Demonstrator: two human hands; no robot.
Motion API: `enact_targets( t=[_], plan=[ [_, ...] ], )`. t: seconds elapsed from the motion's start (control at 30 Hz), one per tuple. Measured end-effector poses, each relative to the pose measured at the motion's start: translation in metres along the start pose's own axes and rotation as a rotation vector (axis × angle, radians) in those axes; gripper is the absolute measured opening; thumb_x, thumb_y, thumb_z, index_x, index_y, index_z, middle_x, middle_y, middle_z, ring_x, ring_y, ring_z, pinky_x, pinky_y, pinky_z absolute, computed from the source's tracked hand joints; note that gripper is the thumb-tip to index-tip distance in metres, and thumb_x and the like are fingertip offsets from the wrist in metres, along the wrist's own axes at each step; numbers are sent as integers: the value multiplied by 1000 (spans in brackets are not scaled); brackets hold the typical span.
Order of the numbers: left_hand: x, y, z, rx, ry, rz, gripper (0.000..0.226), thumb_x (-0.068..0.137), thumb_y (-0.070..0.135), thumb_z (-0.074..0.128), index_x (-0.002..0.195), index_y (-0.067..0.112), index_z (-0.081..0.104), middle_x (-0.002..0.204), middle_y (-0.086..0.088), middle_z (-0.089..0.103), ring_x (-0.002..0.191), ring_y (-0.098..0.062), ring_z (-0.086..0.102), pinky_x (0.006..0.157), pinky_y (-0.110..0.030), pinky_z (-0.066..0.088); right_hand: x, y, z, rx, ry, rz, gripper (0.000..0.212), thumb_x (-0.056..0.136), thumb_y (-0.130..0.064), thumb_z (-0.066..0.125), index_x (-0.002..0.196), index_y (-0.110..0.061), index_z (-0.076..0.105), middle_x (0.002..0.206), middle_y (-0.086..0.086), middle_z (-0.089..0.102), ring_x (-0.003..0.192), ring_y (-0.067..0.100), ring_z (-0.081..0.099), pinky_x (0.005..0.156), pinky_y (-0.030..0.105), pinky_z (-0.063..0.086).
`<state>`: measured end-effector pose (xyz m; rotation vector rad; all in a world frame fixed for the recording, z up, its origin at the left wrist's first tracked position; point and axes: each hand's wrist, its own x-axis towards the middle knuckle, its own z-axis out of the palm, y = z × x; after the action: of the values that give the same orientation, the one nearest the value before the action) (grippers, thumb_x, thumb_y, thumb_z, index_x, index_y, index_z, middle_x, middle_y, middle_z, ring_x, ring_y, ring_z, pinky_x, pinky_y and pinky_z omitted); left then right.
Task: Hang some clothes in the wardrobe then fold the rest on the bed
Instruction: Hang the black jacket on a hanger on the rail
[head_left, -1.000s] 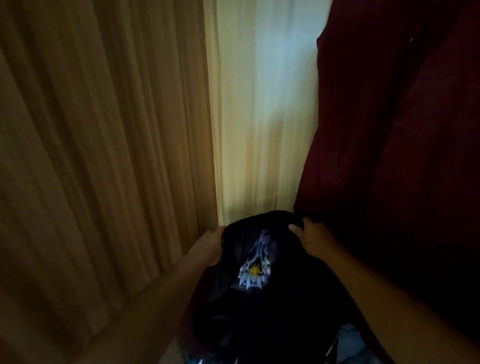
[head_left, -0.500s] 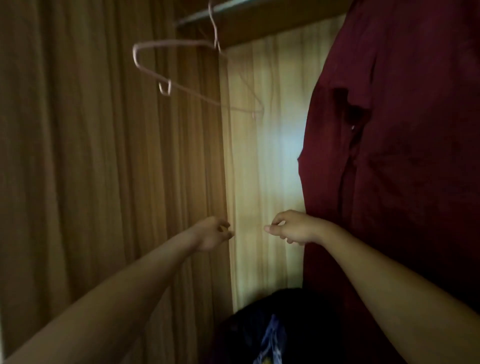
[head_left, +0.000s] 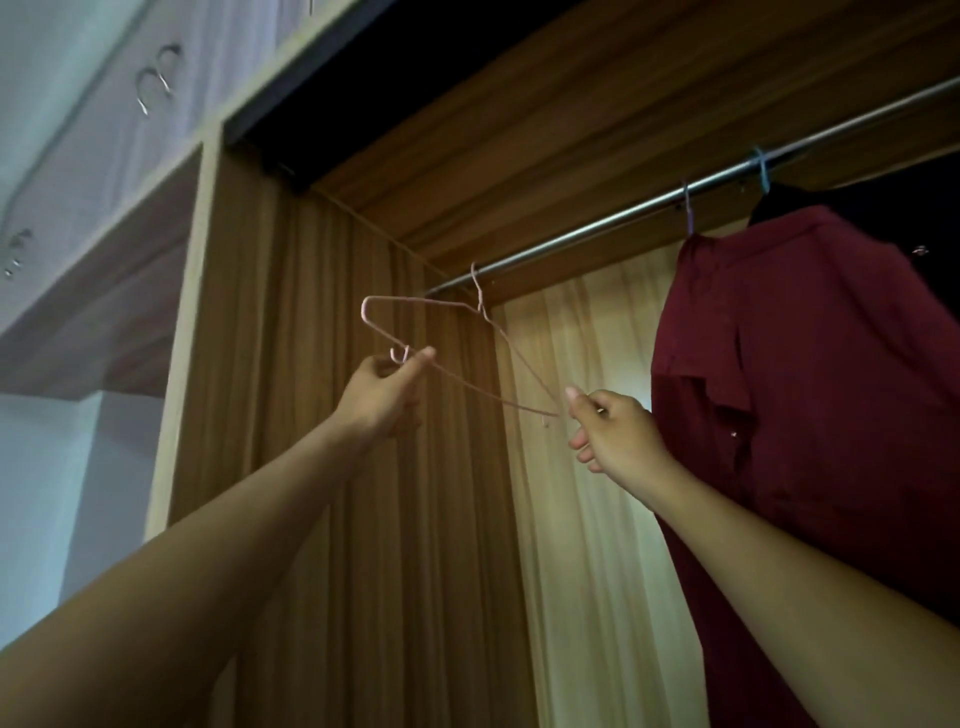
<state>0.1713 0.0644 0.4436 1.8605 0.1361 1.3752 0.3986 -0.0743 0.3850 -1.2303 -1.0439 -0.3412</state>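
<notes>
Hanger (head_left: 415, 301) pinched (left hand (head_left: 382, 402), right hand (head_left: 615, 436))

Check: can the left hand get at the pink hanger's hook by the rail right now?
Probably yes. The hook sits up-right of the left hand, open air between. Its fingers pinch the hanger at its left end, so they must let go first.

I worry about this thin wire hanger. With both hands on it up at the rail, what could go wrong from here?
1. The wire hanger has its hook up at the rail. The left hand and right hand pinch only its thin lower wire, so an angled pull may catch the hook or bend the wire.
2. The right hand is close beside the red shirt, so that end of the hanger might snag the fabric.
</notes>
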Motion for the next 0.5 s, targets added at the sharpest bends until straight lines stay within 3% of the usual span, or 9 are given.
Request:
enact_targets(
  t=[0.1, 0.2, 0.33, 0.4, 0.47, 0.5],
  plan=[
    [5, 22, 2, -104, 134, -32, 46, 93, 37, 71, 128, 19, 48, 100, -7, 66, 88, -20, 67, 77, -45, 62, 5, 1, -3, -12, 32, -23, 44, 98, -57, 54, 83, -18, 67, 65, 7, 70, 62, 30, 70, 66, 47, 60],
    [17, 41, 5, -100, 142, -56, 32, 98, 25, 63, 127, 17, 51, 102, -15, 70, 82, -23, 67, 80, -48, 61, 7, 5, -5, 24, 37, -23, 44, 98, -57, 53, 85, -17, 66, 66, 9, 69, 58, 26, 69, 63, 51, 60],
    [28, 62, 18, -61, 137, 21, 35, 102, 15, 50, 136, 25, 44, 93, -12, 67, 75, -22, 63, 61, -35, 57, 5, 10, -9, 39, 31, -33, 43, 100, -51, 53, 87, -13, 66, 68, 12, 69, 57, 24, 67, 63, 46, 60],
    [34, 69, 20, -73, 88, 43, 47, 104, 11, 42, 145, 32, 37, 98, -15, 69, 79, -25, 67, 72, -41, 58, 5, 13, -12, 35, 28, -29, 43, 101, -50, 53, 87, -11, 65, 67, 13, 69, 56, 23, 66, 61, 44, 59],
    [37, 74, 20, -109, 28, 63, 41, 105, 8, 39, 141, 26, 45, 111, -16, 71, 88, -28, 71, 82, -44, 60, 7, 15, -13, 29, 20, -20, 47, 101, -50, 52, 90, -6, 64, 67, 14, 68, 56, 22, 64, 59, 41, 57],
    [38, 75, 20, -128, 11, 73, 36, 105, 8, 39, 134, 24, 53, 116, -14, 71, 90, -29, 73, 79, -43, 61, 7, 15, -14, 26, 15, -17, 49, 101, -50, 51, 91, -3, 64, 68, 14, 68, 56, 21, 64, 58, 39, 56]
  ],
)
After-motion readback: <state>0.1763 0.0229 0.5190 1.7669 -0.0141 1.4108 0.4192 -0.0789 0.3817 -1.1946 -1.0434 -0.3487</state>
